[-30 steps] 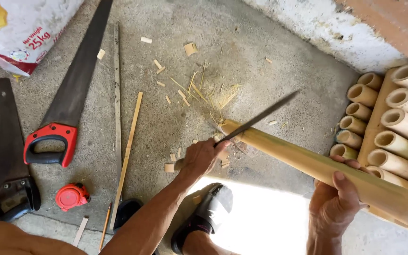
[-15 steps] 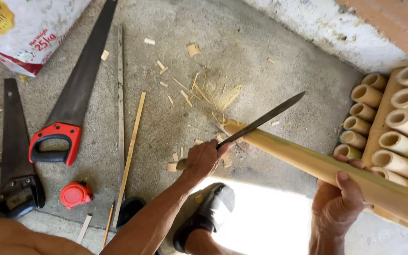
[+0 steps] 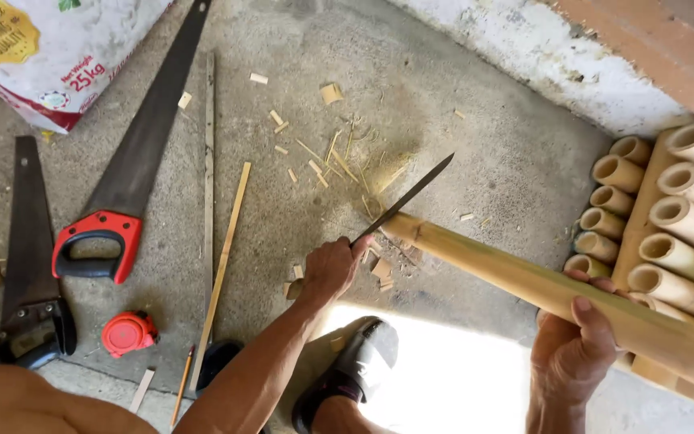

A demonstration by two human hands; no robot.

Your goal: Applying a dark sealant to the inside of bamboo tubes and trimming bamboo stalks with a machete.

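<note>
My left hand [image 3: 332, 267] grips the handle of a long dark knife [image 3: 407, 198]. Its blade slants up to the right and rests against the near end of a bamboo pole [image 3: 491, 265]. The pole runs from the middle of the floor down to the right, where my right hand [image 3: 573, 354] wraps around it from below. Bamboo chips and slivers [image 3: 339, 157] lie scattered on the concrete beyond the pole's end.
Two handsaws lie at the left, one with a red handle [image 3: 98, 245], one with a black handle [image 3: 30, 321]. A red tape measure [image 3: 128, 333], thin bamboo strips [image 3: 222, 269], a printed sack [image 3: 58, 56], a rack of cut bamboo tubes [image 3: 668, 217] and my sandalled foot [image 3: 355, 374] surround me.
The knife blade has drawn back to the left and sits lower against the pole's end. Both hands keep their grips; the pole has barely moved.
</note>
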